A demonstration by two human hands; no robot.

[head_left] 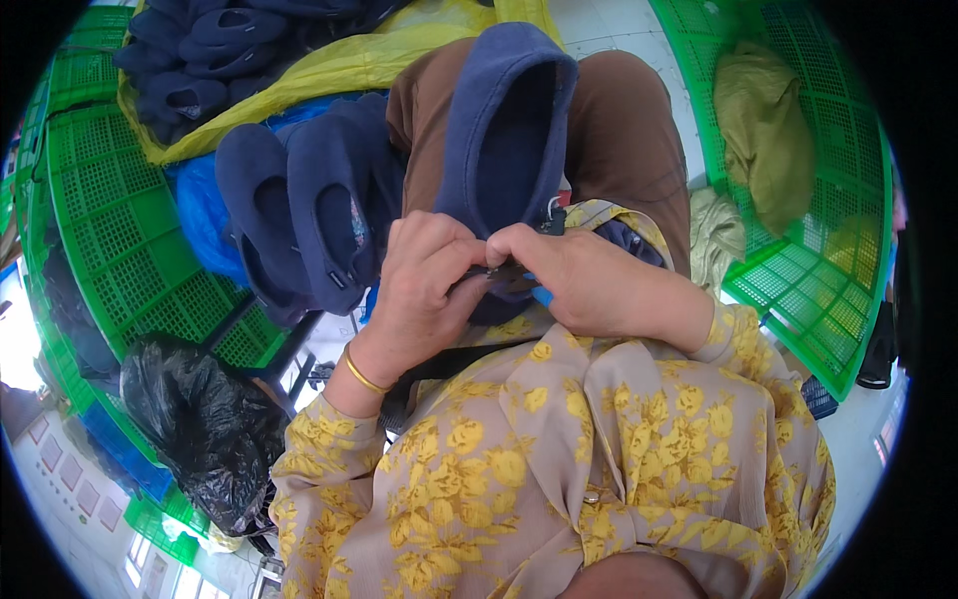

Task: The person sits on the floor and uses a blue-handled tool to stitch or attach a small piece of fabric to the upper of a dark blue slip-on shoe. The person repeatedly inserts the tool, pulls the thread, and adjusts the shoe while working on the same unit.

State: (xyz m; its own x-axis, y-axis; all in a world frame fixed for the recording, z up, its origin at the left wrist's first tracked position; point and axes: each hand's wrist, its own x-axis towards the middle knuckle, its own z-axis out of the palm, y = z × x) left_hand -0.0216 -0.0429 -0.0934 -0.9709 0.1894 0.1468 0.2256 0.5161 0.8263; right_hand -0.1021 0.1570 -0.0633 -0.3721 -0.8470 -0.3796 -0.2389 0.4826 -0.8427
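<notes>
A navy cloth slipper (509, 140) lies over my knees, its toe pointing away and its opening facing up. At its heel end my left hand (427, 275) is closed, with thumb and forefinger pinching the near edge. My right hand (589, 275) is closed too, its fingertips meeting the left ones there. Something small and dark sits between the fingertips, too hidden to name. A bit of blue (542, 296) peeks out from under the right palm. More navy slippers (334, 215) rest side by side just left of my lap.
Piled navy slippers (225, 45) fill a yellow sack (329, 70) at the far left. Green plastic baskets (125, 215) stand on the left; another green basket (848, 110) at right holds an olive cloth (763, 135). A black plastic bag (195, 429) is near my left elbow.
</notes>
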